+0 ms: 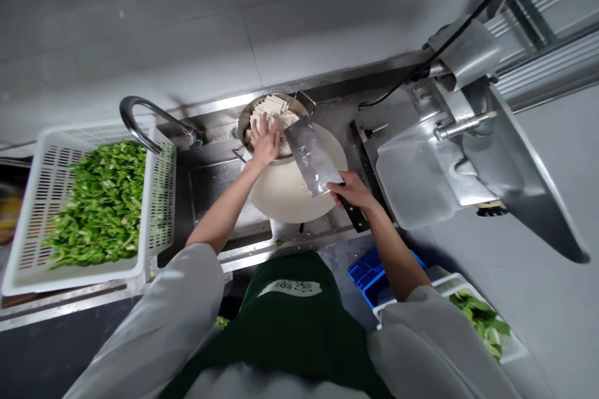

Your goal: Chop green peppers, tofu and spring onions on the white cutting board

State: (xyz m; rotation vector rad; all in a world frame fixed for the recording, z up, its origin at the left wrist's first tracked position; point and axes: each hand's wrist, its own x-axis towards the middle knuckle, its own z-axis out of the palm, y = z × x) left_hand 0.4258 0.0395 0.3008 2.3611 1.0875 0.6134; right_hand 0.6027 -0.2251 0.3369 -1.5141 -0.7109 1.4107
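My right hand (352, 189) is wrapped round the black handle of a cleaver (312, 156). The broad blade, with marks on its face, slants up and left over a round white cutting board (292, 196). Touching the pale, flat slices that look like tofu (274, 105), my left hand (266, 140) has its fingers spread. These slices fill a two-handled metal pot (243, 117) at the far edge of the board. The blade's upper end is beside the pot's rim.
A white plastic basket (156, 199) of cut green vegetables (100, 206) stands at left, below a curved faucet (140, 103). A metal slicing machine (416, 181) is at right. Lower right are a blue crate (369, 268) and a container of leafy greens (482, 321).
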